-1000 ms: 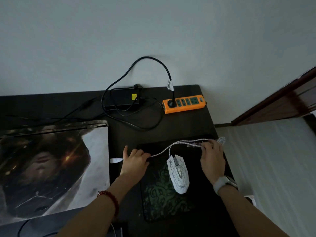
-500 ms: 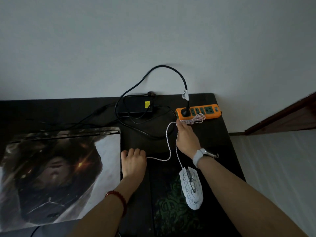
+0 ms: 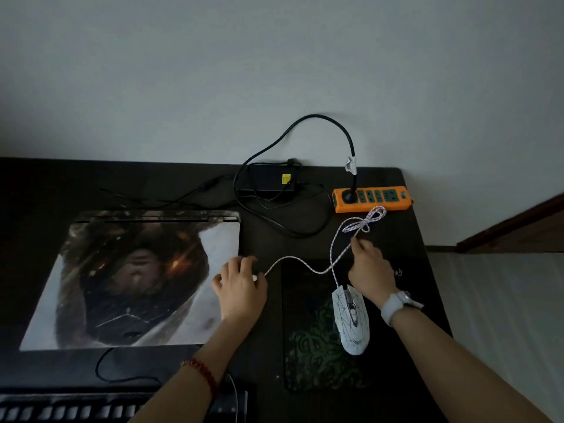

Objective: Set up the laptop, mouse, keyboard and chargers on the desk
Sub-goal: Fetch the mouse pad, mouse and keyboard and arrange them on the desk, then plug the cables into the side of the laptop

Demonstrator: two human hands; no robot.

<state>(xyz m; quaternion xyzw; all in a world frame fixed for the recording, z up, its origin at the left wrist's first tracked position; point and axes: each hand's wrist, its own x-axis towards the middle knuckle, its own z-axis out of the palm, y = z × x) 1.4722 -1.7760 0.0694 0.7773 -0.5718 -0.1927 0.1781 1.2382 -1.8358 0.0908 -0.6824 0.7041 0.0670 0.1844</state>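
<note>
A closed laptop (image 3: 131,279) with a printed lid lies at the left of the dark desk (image 3: 406,233). A white patterned mouse (image 3: 351,319) sits on a black and green mouse pad (image 3: 314,361). Its white braided cable (image 3: 332,251) runs left to my left hand (image 3: 241,288), which holds the plug end at the laptop's right edge. My right hand (image 3: 370,270) pinches the cable just below its bundled loop (image 3: 366,221). A black charger brick (image 3: 268,181) with its black cords lies at the back. A keyboard (image 3: 76,407) shows at the bottom left.
An orange power strip (image 3: 387,203) lies at the back right with a black plug in it. The desk stands against a pale wall. Right of the desk is a light floor and a dark wooden door frame (image 3: 518,227).
My right hand carried the bundled cable loop from the mouse pad's top edge back toward the power strip, then drew back a little. My left hand moved to the laptop's right side.
</note>
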